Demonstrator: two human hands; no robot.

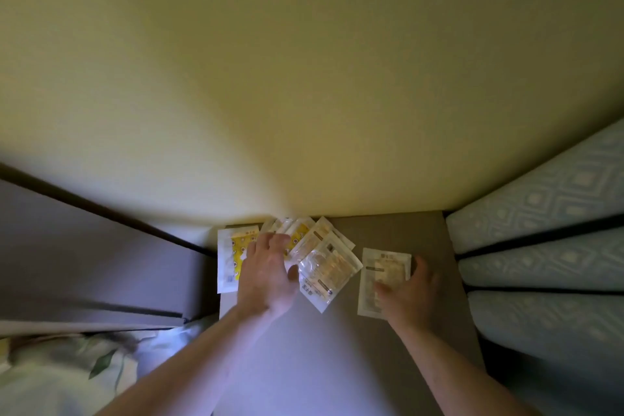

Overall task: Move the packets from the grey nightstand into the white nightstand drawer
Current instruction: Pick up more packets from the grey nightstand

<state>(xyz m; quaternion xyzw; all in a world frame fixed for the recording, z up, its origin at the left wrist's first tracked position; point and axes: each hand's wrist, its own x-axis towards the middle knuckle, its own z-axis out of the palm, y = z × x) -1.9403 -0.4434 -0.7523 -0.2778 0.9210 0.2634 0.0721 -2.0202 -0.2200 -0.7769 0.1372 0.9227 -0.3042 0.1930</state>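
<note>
While both arms reach forward over the grey nightstand [398, 236], the packets lie along its far edge against the yellow wall [304, 78]. Farthest left, a white-and-yellow packet [229, 260] overhangs the nightstand's left edge, partly covered by the left hand [266, 275]. That hand lies palm down, fingers spread and slightly bent, fingertips resting on the fanned pile of packets [320, 246] at the middle; its thumb touches the nearest clear packet [329, 272], though blur makes it hard to say whether anything is pinched. To the right, apart from the pile, a single pale packet [380, 275] lies flat. The right hand [410, 297] rests on that packet's right side, fingers curled at its edge, seemingly taking hold. Beyond it stands a blue patterned mattress [547, 246].
</note>
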